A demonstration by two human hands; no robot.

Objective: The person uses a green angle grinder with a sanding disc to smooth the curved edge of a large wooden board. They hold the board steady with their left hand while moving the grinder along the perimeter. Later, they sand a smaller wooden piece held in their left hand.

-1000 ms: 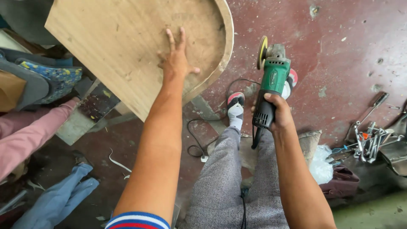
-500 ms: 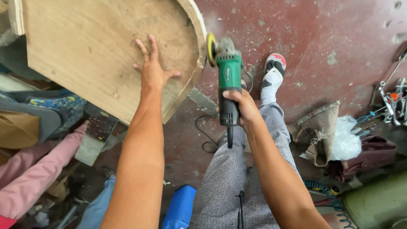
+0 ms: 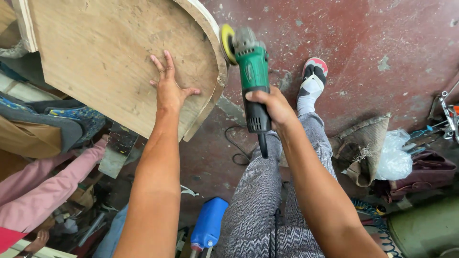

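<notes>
Beside the curved board edge, both hands at work: the scene in lines.

Left hand: the left hand (image 3: pixel 168 90) lies flat on the plywood board (image 3: pixel 110 52), its fingers (image 3: pixel 162 64) spread open and pressed on the wood, gripping nothing.

Right hand: the right hand (image 3: pixel 271 106) is closed around the black rear handle of the green angle grinder (image 3: pixel 252 81), fingers wrapped tight on it.

Grinder: it points away from the right fingers, its yellow sanding disc (image 3: pixel 226 44) at the far end, touching or just beside the rounded edge of the board; contact cannot be told for sure.

Board: a large pale panel with one curved side, tilted, reaching up and left of the left fingers; the curved edge lies between the two hands.

Cord: a black cable (image 3: pixel 237 152) trails on the red floor (image 3: pixel 373 33) just below the right fingers.

Leg and foot: grey patterned trousers (image 3: pixel 260 205) run under the right arm; a white sock in a sandal (image 3: pixel 311 81) rests to the right of the right fingers.

Right of the right hand: a clear plastic bag (image 3: pixel 394 155) and a piece of sacking (image 3: pixel 363 148), well apart.

Below the left arm: a blue plastic bottle (image 3: pixel 209 222), pink cloth (image 3: pixel 43 188) further left.
</notes>
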